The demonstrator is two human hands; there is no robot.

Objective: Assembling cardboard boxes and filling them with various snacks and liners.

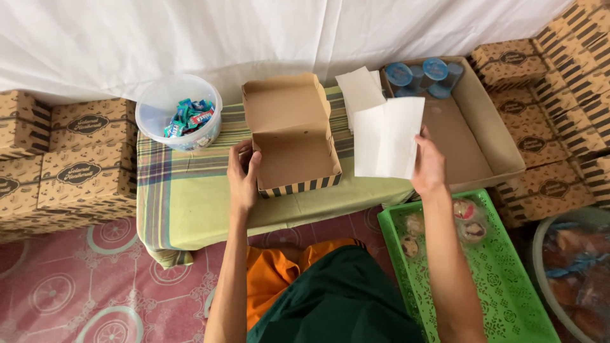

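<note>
Cloth, white, hangs across the whole back of the scene (190, 38). Below it stands one low bench (184, 203) under a green checked cover. Patterned brown cartons are stacked at both sides: about five show on the left stack (63, 165), and more than I can count exactly on the right stack (546, 127). One wide, shallow cardboard tray (489, 140) lies at the bench's right end, with roughly five blue-lidded cups (422, 76) bunched in its far corner. One green perforated plastic tray (502, 279) sits on the floor near the right knee, holding about four small wrapped cakes (467, 219). One round basin (572, 273) of wrapped goods shows at the lower right corner; its contents are too blurred to count.

One open brown box (292, 136) stands in the middle of the bench, lid flung back, striped along its front wall, nothing inside. The left hand (243, 174) clasps its near left corner, thumb over the rim and fingers around the outside wall. Just right of the box, the right hand (429, 166) pinches the lower edge of one white paper sheet (389, 136), lifted above the bench between the box and the cardboard tray. A small pile of white sheets (359, 92) lies behind it. One clear round tub (180, 111) holds a handful of blue-wrapped sweets.
</note>
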